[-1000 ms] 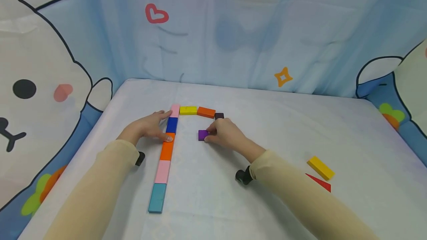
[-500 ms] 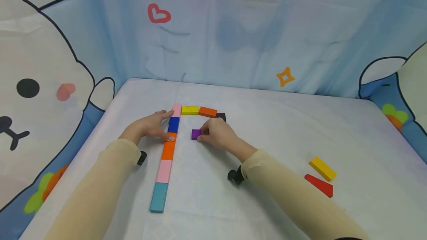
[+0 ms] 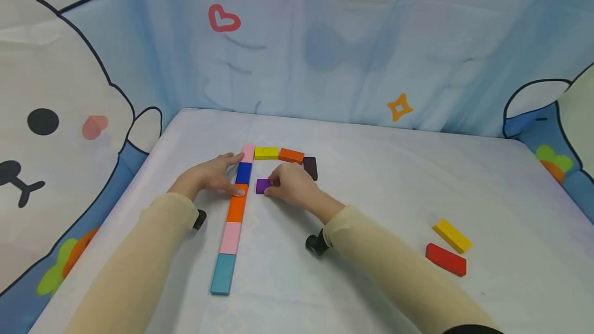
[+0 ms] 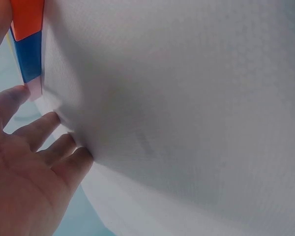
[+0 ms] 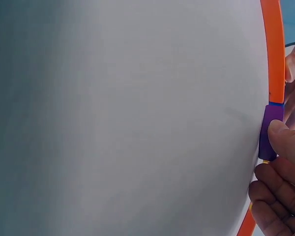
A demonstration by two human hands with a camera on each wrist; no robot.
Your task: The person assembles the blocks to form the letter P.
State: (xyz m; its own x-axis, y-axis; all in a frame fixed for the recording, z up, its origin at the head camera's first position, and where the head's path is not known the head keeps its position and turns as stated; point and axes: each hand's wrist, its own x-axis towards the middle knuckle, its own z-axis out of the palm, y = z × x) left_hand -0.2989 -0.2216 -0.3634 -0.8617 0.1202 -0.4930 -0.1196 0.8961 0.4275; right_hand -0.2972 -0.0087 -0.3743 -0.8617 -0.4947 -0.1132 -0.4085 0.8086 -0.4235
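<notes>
In the head view, a column of flat blocks runs from a teal block [image 3: 223, 274] up through a pink block [image 3: 230, 238], an orange block [image 3: 237, 205] and a blue block [image 3: 243, 173] to a second pink block [image 3: 248, 152]. My left hand [image 3: 209, 175] rests along it, thumb on the orange block and a fingertip at the upper pink one; its fingers are spread and fairly straight in the left wrist view. Right of the column, my right hand [image 3: 294, 185] pinches a small purple block [image 3: 262, 186], with a narrow gap to the column.
From the column's top, a yellow block [image 3: 266, 153], a dark orange block [image 3: 291, 155] and a black block [image 3: 310, 168] run rightward. Beyond the right forearm lie a loose yellow block [image 3: 452, 235] and a red block [image 3: 446, 259]. A curtain [image 3: 325, 40] hangs behind the table.
My right hand has moved left with the purple block, bringing it close to the column. More of the black block and the red block shows. The left hand stays on the column.
</notes>
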